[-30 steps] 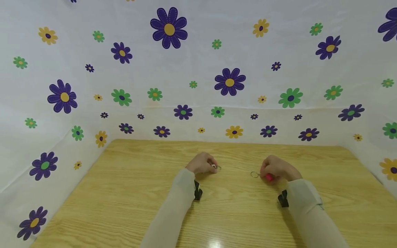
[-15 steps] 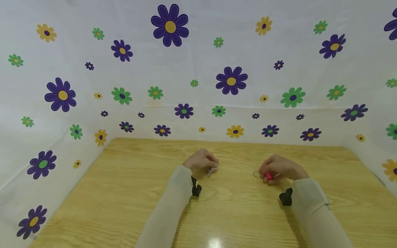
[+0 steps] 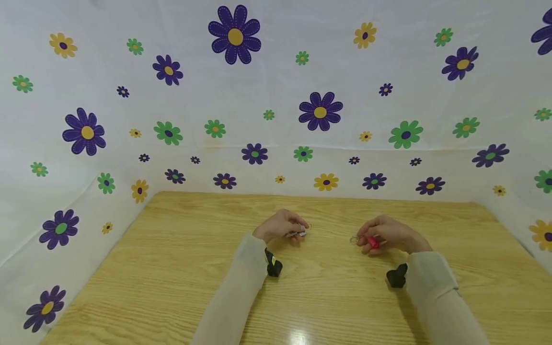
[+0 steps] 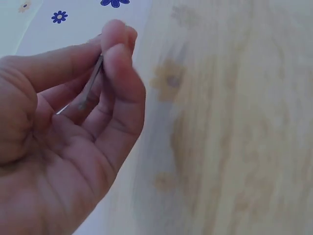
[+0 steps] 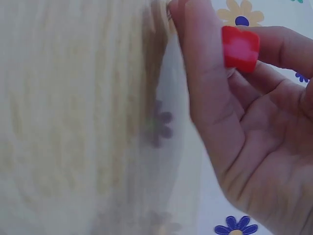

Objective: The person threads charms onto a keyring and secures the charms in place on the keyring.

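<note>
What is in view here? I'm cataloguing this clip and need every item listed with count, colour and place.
Metal piece: one, grey, thin, pinched between the left hand's thumb and fingertips.
Red piece: one, red, small and blocky, held in the right hand's fingers.
Ring: one, thin wire, silvery, just left of the right hand above the table; what it joins to cannot be told.
Table: one, light wood grain, under both hands.
Backdrop: one, white cloth with purple, green and yellow flowers, behind and beside the table.
Wrist cameras: two, black, one under each wrist.
Sleeves: two, pale beige, on both forearms.
Left hand: one, mid table.
Right hand: one, right of the left hand.
</note>
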Available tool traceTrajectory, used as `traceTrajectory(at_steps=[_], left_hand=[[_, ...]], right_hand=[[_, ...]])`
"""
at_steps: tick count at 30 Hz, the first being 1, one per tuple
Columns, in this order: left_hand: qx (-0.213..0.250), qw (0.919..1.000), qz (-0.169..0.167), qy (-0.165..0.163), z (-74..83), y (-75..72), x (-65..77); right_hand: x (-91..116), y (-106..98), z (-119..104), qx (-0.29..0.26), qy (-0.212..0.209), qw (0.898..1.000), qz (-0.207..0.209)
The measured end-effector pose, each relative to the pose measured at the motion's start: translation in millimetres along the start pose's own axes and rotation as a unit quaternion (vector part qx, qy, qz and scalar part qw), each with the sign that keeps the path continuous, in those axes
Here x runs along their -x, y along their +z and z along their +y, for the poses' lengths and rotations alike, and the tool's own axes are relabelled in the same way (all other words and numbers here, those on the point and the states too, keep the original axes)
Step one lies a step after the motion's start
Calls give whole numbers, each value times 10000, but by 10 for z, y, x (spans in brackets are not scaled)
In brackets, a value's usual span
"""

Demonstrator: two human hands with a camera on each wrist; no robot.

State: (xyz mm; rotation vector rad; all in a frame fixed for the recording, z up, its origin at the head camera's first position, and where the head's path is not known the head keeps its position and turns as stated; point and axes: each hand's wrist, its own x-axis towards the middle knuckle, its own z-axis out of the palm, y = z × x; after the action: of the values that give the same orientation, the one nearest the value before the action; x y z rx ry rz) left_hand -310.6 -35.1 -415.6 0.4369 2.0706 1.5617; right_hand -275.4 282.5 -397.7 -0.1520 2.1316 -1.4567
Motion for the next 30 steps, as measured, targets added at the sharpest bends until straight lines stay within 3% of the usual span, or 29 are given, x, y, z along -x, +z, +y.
traceTrajectory(at_steps=[9,19,30], left_hand=[[-249,9994,-3,232,-28,25,37],[-307,9991,-66,299,-20,66,102],[-393,9983,6,429,-66,104,101]], right_hand=[[-16,13,63,-315,-220,9991,-151],[-25,73,63,-243,-99,9993,267],[18,88,29,26,-157,9988,457]])
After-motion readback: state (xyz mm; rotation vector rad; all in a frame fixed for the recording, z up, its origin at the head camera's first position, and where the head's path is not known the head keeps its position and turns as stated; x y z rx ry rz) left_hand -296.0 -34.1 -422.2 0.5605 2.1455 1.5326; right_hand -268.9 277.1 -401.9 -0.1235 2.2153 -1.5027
